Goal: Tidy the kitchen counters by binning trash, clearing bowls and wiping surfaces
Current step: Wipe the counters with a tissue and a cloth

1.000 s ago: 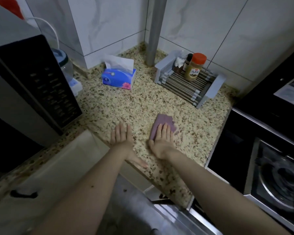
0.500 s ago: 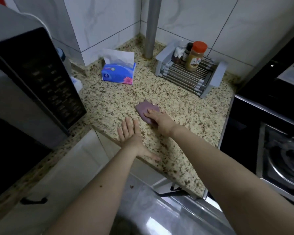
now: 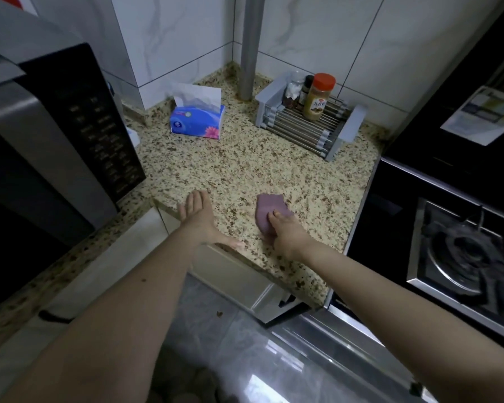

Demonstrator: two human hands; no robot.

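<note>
The step in hand is judged to be wiping the speckled granite counter (image 3: pixel 245 170), and it would be done best in overlapping passes worked from the back wall toward the front edge, with even downward pressure and crumbs gathered at the edge rather than scattered. The largest obstruction is the microwave (image 3: pixel 50 135) at the left, whose base closes off that side; the dark hob (image 3: pixel 460 251) bounds the counter on the right. At the rear, the metal drying rack (image 3: pixel 306 123), carrying an orange-capped spice jar (image 3: pixel 317 97) and smaller bottles, and the blue tissue box (image 3: pixel 197 122) stand well apart from the hands; each would probably need lifting for the surface beneath to be reached. The left hand (image 3: pixel 198 219) lies flat with fingers spread on the front edge, bracing. The right hand (image 3: pixel 285 231) presses the folded purple cloth (image 3: pixel 266 212) onto the counter near the front, fingertips curled over its near end.
</note>
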